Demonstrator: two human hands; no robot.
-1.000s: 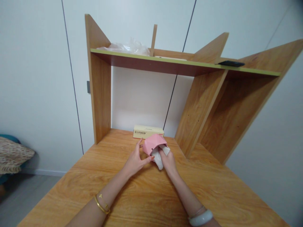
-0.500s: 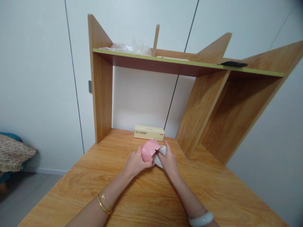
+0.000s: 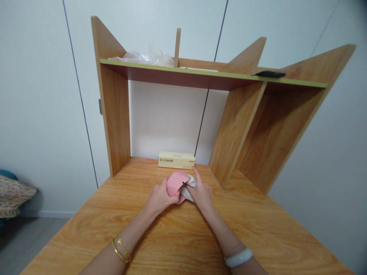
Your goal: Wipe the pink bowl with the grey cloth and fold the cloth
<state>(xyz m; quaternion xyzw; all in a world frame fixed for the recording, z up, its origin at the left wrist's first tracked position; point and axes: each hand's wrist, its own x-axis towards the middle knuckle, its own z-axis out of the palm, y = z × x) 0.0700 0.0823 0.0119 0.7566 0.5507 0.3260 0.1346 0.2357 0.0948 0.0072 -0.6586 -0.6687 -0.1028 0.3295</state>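
A small pink bowl (image 3: 174, 182) is tipped on its side just above the wooden desk (image 3: 177, 236), near the middle. My left hand (image 3: 158, 198) is closed around the bowl from the left. My right hand (image 3: 201, 194) presses a white cloth (image 3: 189, 188) against the bowl's open side, fingers curled on the cloth. A gold bangle is on my left wrist, a pale bangle on my right.
A cream-coloured box (image 3: 176, 160) lies at the back of the desk under the wooden hutch (image 3: 114, 114). Its upper shelf carries a crumpled clear plastic bag (image 3: 143, 57) and a flat black object (image 3: 269, 74). A patterned cushion (image 3: 14, 193) lies at the left edge.
My left hand went from open fingers beside the bowl to a grip around it. The bowl turned and dropped a little, and the cloth is pushed further in. The view shifted slightly.
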